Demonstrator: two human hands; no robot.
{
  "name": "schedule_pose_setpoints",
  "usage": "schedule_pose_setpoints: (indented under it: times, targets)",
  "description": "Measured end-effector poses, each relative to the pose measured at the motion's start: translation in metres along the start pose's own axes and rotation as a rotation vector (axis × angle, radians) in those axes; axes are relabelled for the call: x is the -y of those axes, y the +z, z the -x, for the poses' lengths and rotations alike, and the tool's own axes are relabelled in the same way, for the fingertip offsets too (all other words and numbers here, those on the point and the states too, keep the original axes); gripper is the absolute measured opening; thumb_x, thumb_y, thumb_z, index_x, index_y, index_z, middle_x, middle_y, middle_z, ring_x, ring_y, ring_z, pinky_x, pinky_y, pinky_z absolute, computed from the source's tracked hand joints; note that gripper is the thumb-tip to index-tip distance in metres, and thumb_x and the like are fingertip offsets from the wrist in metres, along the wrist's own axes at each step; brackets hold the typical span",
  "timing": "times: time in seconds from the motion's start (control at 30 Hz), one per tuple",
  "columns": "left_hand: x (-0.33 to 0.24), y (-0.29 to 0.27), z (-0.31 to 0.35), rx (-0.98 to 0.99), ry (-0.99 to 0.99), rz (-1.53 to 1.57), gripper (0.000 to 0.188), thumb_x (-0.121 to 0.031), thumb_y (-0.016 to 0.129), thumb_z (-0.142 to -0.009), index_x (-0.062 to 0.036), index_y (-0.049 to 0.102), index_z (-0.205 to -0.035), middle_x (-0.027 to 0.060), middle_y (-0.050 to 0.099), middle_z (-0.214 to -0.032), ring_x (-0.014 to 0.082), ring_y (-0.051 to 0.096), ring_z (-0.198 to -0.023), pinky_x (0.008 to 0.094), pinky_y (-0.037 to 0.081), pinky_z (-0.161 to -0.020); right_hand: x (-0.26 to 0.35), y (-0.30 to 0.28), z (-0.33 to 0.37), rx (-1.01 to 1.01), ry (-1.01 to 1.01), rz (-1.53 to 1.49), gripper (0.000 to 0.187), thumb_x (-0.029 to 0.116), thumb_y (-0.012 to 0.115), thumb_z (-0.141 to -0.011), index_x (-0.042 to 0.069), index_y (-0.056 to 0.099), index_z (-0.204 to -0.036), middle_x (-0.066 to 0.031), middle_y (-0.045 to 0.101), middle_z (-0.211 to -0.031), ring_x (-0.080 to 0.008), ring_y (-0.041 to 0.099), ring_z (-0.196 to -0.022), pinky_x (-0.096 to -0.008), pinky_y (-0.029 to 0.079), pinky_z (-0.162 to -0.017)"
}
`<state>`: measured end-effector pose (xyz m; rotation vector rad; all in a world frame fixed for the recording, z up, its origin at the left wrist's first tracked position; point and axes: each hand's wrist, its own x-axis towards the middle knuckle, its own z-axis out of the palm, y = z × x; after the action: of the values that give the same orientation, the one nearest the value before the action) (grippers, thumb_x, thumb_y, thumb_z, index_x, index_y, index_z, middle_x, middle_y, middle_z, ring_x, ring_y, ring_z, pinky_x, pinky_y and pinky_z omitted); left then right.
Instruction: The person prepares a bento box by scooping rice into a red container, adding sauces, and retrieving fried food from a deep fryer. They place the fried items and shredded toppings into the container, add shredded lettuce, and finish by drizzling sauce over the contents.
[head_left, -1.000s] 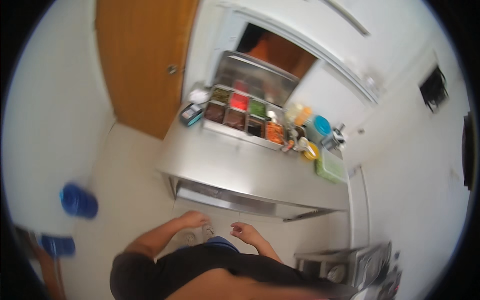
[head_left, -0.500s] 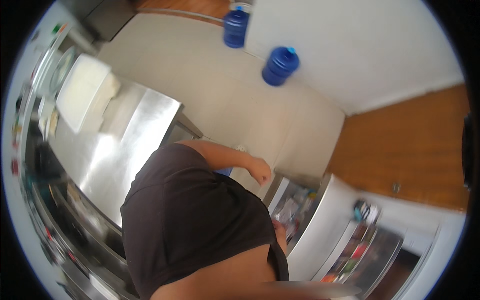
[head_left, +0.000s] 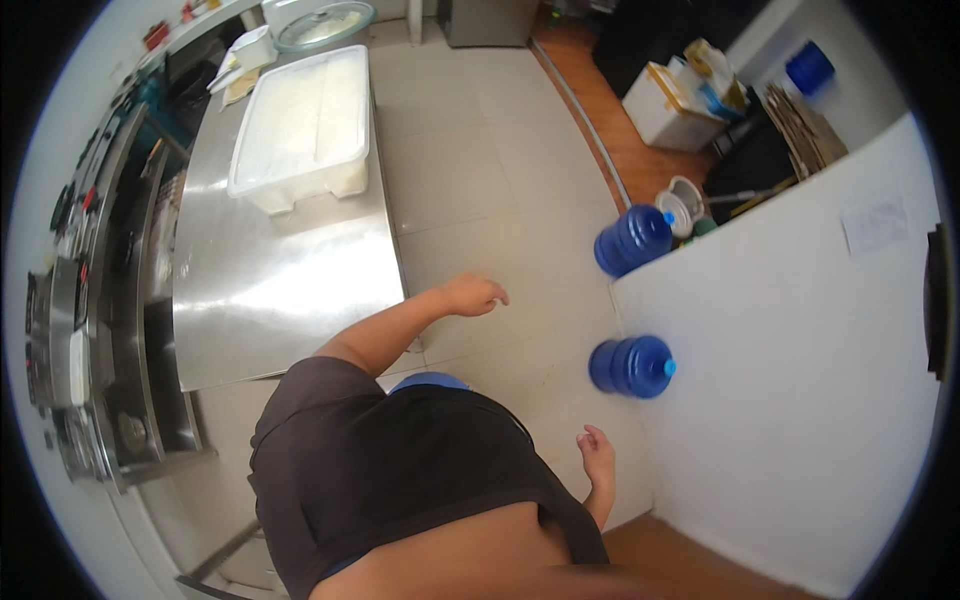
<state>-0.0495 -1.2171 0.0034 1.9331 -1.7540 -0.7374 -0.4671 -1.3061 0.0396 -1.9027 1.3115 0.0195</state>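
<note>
Over the tiled floor, just off the right edge of the steel table point(head_left: 290, 300), my left hand point(head_left: 475, 296) hangs with its fingers loosely bent and apart. Nothing is in it. My right hand point(head_left: 597, 452) is lower and to the right, beside the white wall point(head_left: 770, 400), its fingers half curled and empty. A capped blue water jug point(head_left: 632, 366) stands on the floor beyond it, against that wall. Another blue jug point(head_left: 633, 241) stands farther off at the wall's corner. Neither hand touches any of these.
A white lidded plastic tub point(head_left: 305, 120) sits on the table's far part, with a glass-lidded bowl point(head_left: 325, 25) behind it. Steel shelving point(head_left: 125, 400) lines the left side. A white box point(head_left: 675, 110) and cardboard point(head_left: 805, 130) stand far right. Behind me is a brown wooden surface point(head_left: 690, 560).
My view and body have turned right-to-left, so the pulled-out drawer with plastic bags and the display case have left view. My right hand has come away from the drawer; both hands are apart now.
</note>
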Motion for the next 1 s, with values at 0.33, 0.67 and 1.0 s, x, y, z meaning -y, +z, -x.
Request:
schedule_pose_setpoints:
  times: [0.33,0.67,1.0]
  targets:
    - [0.004,-0.012,-0.063,-0.124,-0.555,0.014,0.027,-0.018,0.051,-0.081,-0.0169,0.062,-0.105,0.0086,0.063,-0.102,0.0265,0.060,-0.093,0.0390,0.048,-0.079,0.019,-0.077,-0.257,0.393,-0.218,0.280,0.041,0.029,0.063,-0.078,0.006,0.058,-0.113,-0.0147,0.065,-0.093,-0.0253,0.062,-0.089,-0.0337,0.047,-0.080]
    - [0.019,-0.055,-0.179,-0.387,-0.748,0.155,0.026,-0.021,0.051,-0.082,-0.0166,0.063,-0.105,0.0077,0.064,-0.100,0.0261,0.061,-0.091,0.0361,0.048,-0.079,0.126,-0.139,-0.482,0.705,-0.472,0.509,0.043,0.032,0.060,-0.080,0.006,0.058,-0.114,-0.0157,0.064,-0.099,-0.0293,0.060,-0.095,-0.0359,0.046,-0.084]
    - [0.197,-0.204,-0.289,-0.547,-0.842,0.224,0.025,-0.020,0.051,-0.084,-0.0140,0.062,-0.105,0.0095,0.064,-0.100,0.0266,0.061,-0.091,0.0381,0.048,-0.078,0.332,-0.066,-0.694,0.740,-0.682,0.348,0.042,0.029,0.063,-0.079,0.004,0.058,-0.112,-0.0152,0.063,-0.096,-0.0259,0.060,-0.091,-0.0335,0.047,-0.081]
